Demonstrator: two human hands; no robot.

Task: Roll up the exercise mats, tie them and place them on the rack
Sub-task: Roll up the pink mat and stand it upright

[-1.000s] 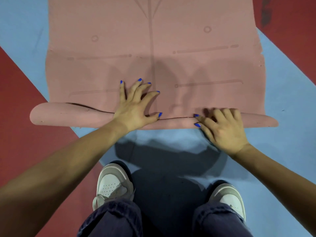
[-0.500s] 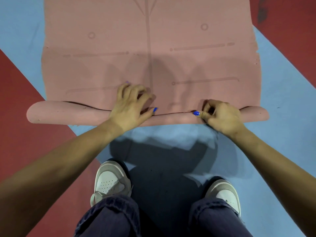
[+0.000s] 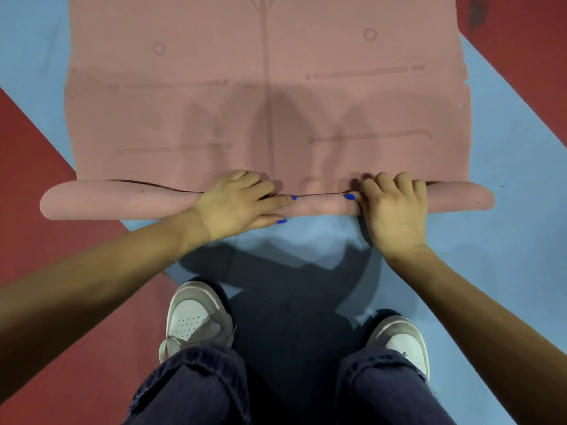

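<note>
Hands sit side by side on the rolled end of a pink mat [image 3: 267,96]. The left hand [image 3: 236,204] lies over the roll [image 3: 116,200] with its fingers curled down over the far side and its thumb stretched along the near side, gripping it. The right hand [image 3: 394,207] does the same a little to the right, knuckles bent over the top of the roll and thumb pointing toward the left hand; its fingertips are hidden behind the roll, so how far they tuck under is hard to tell. Between the two hands a short bare stretch of roll shows. The roll runs left to right across the near end of the mat, and the rest of the mat lies flat beyond it, spread over a blue and red floor [image 3: 506,240]. Nearer the camera, two white shoes [image 3: 196,320] and dark trouser legs [image 3: 196,391] stand on the floor
</note>
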